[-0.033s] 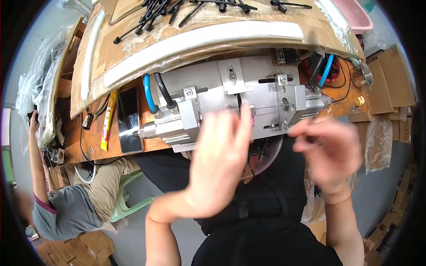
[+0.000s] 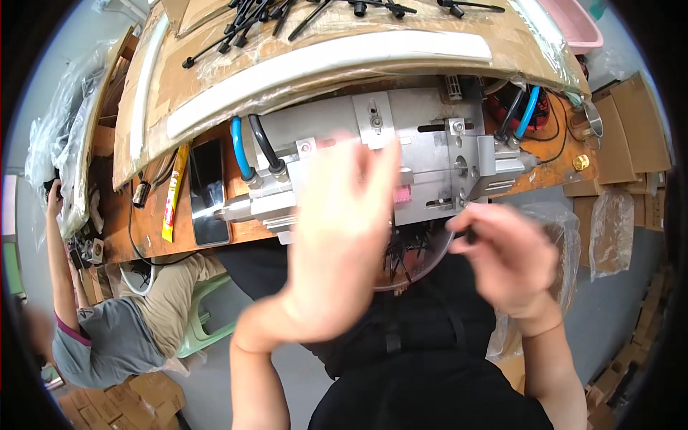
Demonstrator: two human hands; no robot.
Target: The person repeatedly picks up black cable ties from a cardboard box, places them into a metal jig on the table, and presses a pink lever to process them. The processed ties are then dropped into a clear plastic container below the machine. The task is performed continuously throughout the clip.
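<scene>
A metal clamping fixture (image 2: 423,154) with a pneumatic cylinder on each side lies on the bench in front of me. My left hand (image 2: 337,222), blurred by motion, is over its left-middle part; what its fingers hold, if anything, is hidden. Near the fixture's lower right corner, my right hand (image 2: 509,258) is closed in a pinch on a small black part (image 2: 469,235), mostly covered by the fingers. Between the hands, below the bench edge, a translucent tub (image 2: 432,258) contains several thin black rods (image 2: 401,259). A small pink piece (image 2: 403,195) shows at the fixture's middle.
Black rods with knobbed ends (image 2: 247,21) lie on the cardboard-covered shelf (image 2: 301,57) above the fixture. A phone (image 2: 208,190) and a yellow packet (image 2: 174,193) rest at left. Blue air hoses (image 2: 241,150) rise from the fixture. Another person (image 2: 118,344) sits at far left.
My left hand has shifted left and slightly up over the fixture. My right hand has moved left and a little lower, toward the tub. More of the tub and its rods shows.
</scene>
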